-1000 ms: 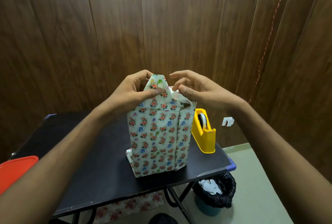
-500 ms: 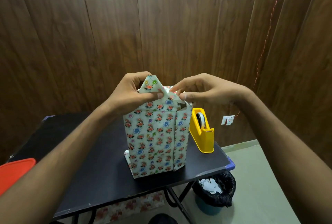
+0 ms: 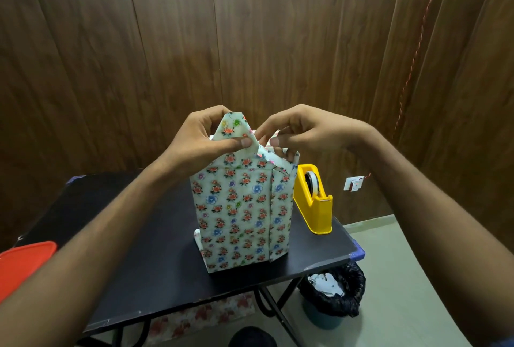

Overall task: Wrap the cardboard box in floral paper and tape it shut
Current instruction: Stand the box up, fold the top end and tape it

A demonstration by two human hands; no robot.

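Folding the top of the wrapped box (image 3: 242, 207)

Left hand (image 3: 205, 138) pinches the upright paper flap (image 3: 232, 128); right hand (image 3: 303, 132) pinches the top edge beside it.

the cardboard box (image 3: 239, 216), fully covered in white floral paper (image 3: 232, 129) with small red and blue flowers, stands upright near the counter's front edge, a vertical overlap seam down its right side and a pointed flap raised at its top.

Right hand (image 3: 303, 132) has shifted to pinch the floral paper (image 3: 239, 207) top
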